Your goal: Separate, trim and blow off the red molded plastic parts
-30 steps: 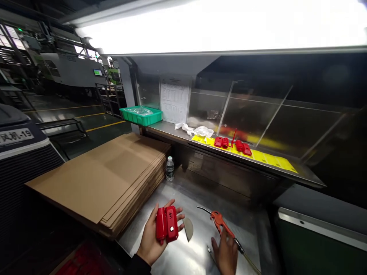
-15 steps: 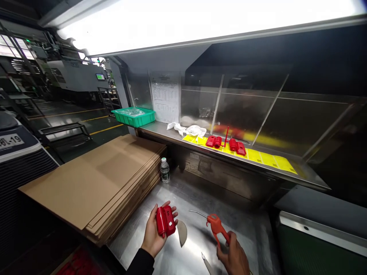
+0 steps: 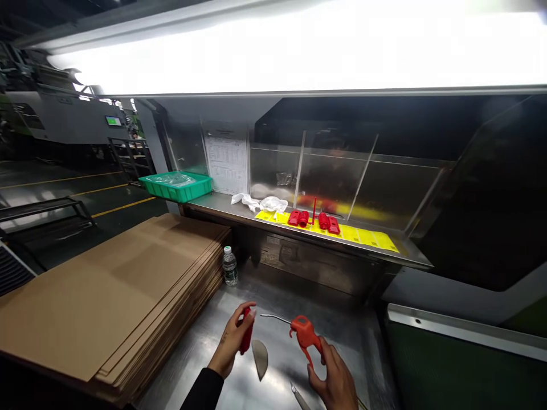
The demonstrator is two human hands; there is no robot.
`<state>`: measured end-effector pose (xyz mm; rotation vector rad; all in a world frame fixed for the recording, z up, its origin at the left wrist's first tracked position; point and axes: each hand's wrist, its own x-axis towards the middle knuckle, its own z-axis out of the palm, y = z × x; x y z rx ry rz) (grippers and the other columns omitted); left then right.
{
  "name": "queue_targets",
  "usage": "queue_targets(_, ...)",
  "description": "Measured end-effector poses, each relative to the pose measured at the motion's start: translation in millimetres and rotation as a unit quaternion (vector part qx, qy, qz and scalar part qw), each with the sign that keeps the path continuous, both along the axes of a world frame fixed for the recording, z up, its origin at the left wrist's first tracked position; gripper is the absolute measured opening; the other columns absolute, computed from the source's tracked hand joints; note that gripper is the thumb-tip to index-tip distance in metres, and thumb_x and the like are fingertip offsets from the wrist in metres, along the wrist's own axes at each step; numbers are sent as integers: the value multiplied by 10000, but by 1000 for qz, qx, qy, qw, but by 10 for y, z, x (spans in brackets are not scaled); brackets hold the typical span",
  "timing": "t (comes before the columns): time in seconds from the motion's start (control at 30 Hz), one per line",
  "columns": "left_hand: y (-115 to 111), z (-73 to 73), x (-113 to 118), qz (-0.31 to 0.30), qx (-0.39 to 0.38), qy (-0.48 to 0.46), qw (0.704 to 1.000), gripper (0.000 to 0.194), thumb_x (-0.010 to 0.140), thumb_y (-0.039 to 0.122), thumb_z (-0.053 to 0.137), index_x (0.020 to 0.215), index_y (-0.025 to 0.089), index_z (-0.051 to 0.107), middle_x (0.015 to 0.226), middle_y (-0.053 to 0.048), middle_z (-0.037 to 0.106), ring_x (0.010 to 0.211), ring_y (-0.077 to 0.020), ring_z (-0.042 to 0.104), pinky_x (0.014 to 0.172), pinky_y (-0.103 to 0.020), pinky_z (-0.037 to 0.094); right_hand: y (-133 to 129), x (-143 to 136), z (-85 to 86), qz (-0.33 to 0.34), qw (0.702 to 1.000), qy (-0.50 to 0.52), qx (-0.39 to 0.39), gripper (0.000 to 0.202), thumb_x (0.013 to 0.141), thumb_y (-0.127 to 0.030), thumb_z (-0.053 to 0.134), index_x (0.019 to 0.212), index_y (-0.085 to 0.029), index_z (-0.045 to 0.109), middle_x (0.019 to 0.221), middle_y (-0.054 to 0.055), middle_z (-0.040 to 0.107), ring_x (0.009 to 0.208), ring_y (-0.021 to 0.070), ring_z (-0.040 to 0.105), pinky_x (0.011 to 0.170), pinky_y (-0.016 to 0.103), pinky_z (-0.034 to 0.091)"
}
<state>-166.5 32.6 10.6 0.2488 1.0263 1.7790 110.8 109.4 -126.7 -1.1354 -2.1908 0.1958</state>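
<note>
I am looking at a factory work spot: a shiny steel bench point(image 3: 282, 296) under a bright lamp, a big stack of flat cardboard point(image 3: 106, 296) at lower left, and big gray machines point(image 3: 64, 114) with yellow floor lines at upper left.

I am holding my left hand point(image 3: 233, 341) out low in front of me, dark sleeve at the wrist, its back turned toward me, fingers and thumb closing around something held edge-on. I am keeping my right hand point(image 3: 335, 378) lower and nearer my body, knuckles facing up, fingers curling in a firm fist-like clasp around a handle, wrist bending slightly inward.
</note>
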Motion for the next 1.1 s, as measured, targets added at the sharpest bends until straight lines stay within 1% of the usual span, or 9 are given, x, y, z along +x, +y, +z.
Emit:
queue_targets(0.1, -17, 94, -106, 14, 39, -34, 999, 470, 839, 454, 693, 1251, 238, 622, 1040, -87, 700, 982, -264, 707, 855, -336, 578, -6, -21, 40, 36, 999, -3, 34, 702, 801, -284, 643, 1426, -208, 332, 887, 45, 671, 681, 197, 688, 603, 311, 606)
queue_targets(0.17, -5, 93, -201, 49, 57, -76, 994, 538, 888, 556, 554, 1333, 253, 534, 1117, -121, 675, 1073, -315, 690, 950, -462, 558, -10, -33, 56, 76, 996, -6, 50, 766, 787, -275, 666, 1452, -230, 290, 887, 30, 672, 657, 169, 682, 595, 272, 602)
queue_targets(0.27, 35, 37, -317, 99, 60, -141, 983, 616, 923, 619, 356, 1398, 232, 420, 1197, -186, 624, 1099, -387, 678, 904, -608, 563, -30, -108, 92, 98, 993, -7, 64, 821, 796, -287, 675, 1484, -222, 232, 902, 35, 669, 671, 160, 683, 603, 254, 605)
queue_targets(0.37, 31, 12, -380, 111, 70, -180, 975, 610, 926, 621, 327, 1391, 238, 422, 1262, -210, 580, 1158, -465, 629, 836, -675, 570, -59, -210, 148, 72, 995, -7, 68, 810, 823, -313, 664, 1491, -199, 220, 883, 47, 661, 684, 182, 682, 573, 272, 604)
queue_targets(0.47, -50, 62, -438, 108, 97, -185, 972, 515, 908, 573, 486, 1329, 277, 520, 1265, -162, 594, 1215, -502, 574, 820, -655, 590, -75, -256, 195, 54, 996, -12, 67, 791, 838, -326, 659, 1488, -196, 227, 900, 63, 666, 715, 196, 690, 599, 286, 614)
queue_targets(0.57, -145, 146, -526, 97, 130, -185, 969, 454, 907, 484, 577, 1302, 260, 573, 1298, -168, 610, 1236, -475, 568, 826, -584, 616, -86, -259, 207, 55, 995, -11, 79, 789, 835, -320, 666, 1485, -216, 232, 954, 79, 677, 759, 204, 703, 636, 291, 623)
queue_targets(0.73, -169, 217, -674, 100, 128, -230, 960, 617, 993, 497, 320, 1382, 40, 459, 1172, -292, 632, 1099, -418, 668, 739, -488, 654, -177, -363, 228, 46, 997, 30, 61, 685, 882, -390, 579, 1470, -223, 270, 903, 64, 651, 731, 216, 672, 618, 341, 608)
queue_targets(0.87, -154, 236, -719, 104, 120, -257, 953, 667, 995, 521, 233, 1409, 29, 413, 1120, -273, 646, 1011, -373, 705, 721, -477, 657, -258, -432, 346, 43, 997, 47, 44, 689, 877, -417, 594, 1463, -230, 283, 880, 52, 636, 714, 214, 648, 602, 347, 591)
queue_targets(1.1, -185, 335, -679, 108, 125, -244, 956, 559, 985, 480, 360, 1326, 67, 517, 1087, -247, 657, 914, -372, 714, 664, -540, 643, -271, -366, 488, 46, 998, 17, 39, 753, 838, -334, 667, 1468, -244, 264, 918, 44, 647, 753, 200, 659, 637, 319, 602)
